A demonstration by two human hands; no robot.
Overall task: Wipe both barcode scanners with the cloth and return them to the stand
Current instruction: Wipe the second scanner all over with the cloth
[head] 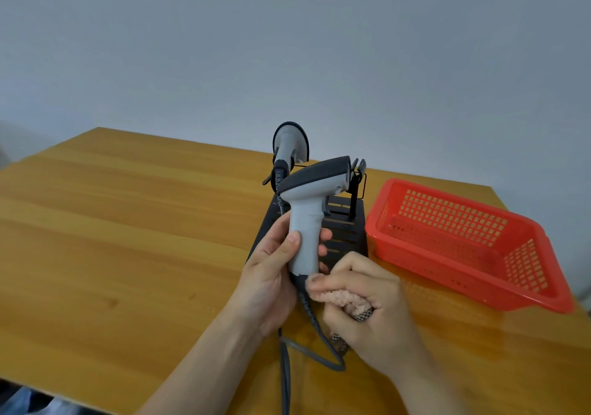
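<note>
My left hand (271, 274) grips the grey handle of a barcode scanner (311, 190), holding it upright above the black stand (347, 226). The scanner's dark head points right. My right hand (367, 299) holds a bunched pink cloth (339, 299) at the base of the handle, where the grey cable (307, 306) leaves it. A second grey scanner (287, 149) sits in the stand's left holder behind the held one. The stand's right wire holder (359, 178) has nothing in it.
A red plastic basket (463, 242) with nothing inside stands right of the stand on the wooden table (128, 222). Cables run down to the table's near edge between my forearms. A grey wall rises behind the table.
</note>
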